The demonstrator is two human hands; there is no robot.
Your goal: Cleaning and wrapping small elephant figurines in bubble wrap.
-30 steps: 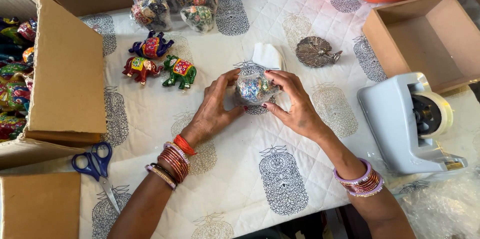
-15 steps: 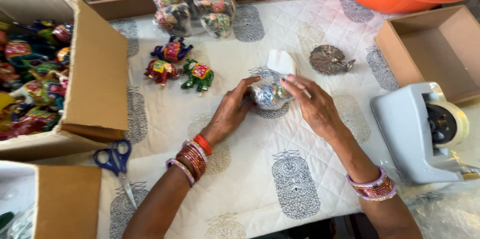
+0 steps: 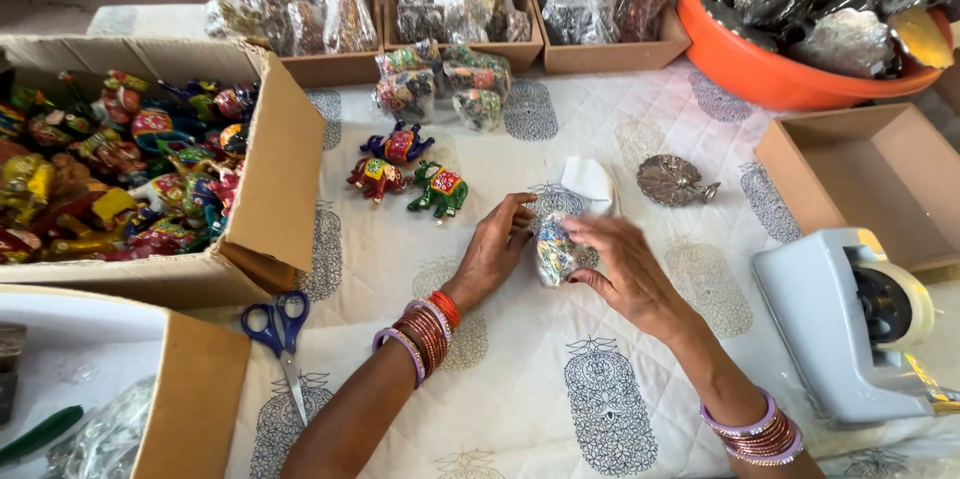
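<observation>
- Centrally, pressing a small painted figurine sheathed in crinkly clear plastic (image 3: 556,251) against the quilted white tablecloth printed with grey motifs (image 3: 600,409), between both hands.
- Clamping it with the left hand (image 3: 495,247), fingertips curled onto its upper edge, bangled wrist resting on the cloth.
- Closing the right hand (image 3: 625,264) over its other side, thumb and fingers pinching the film; both hands together on the one bundle.
- Judging the wrapping of this piece as nearly finished: film already covering the colours, ends seemingly being tucked; sealing apparently not yet done.
- Waiting unwrapped just beyond the left hand: three glossy painted elephant figurines in blue, red and green (image 3: 405,174), standing bare, hard and smooth.
- Filling the open brown cardboard box at far left (image 3: 275,174): many more bright, unwrapped figurines.
- Sitting already bagged in shiny film: bundles in three shallow cardboard trays along the far edge (image 3: 330,67).
- Lying nearby: a folded white paper scrap (image 3: 588,181), a dull silvery metal peacock dish (image 3: 675,181), blue-handled scissors (image 3: 278,329), a grey plastic tape dispenser (image 3: 850,329), an empty tan cardboard box (image 3: 860,174) and an orange plastic tub of metalware (image 3: 780,74).
</observation>
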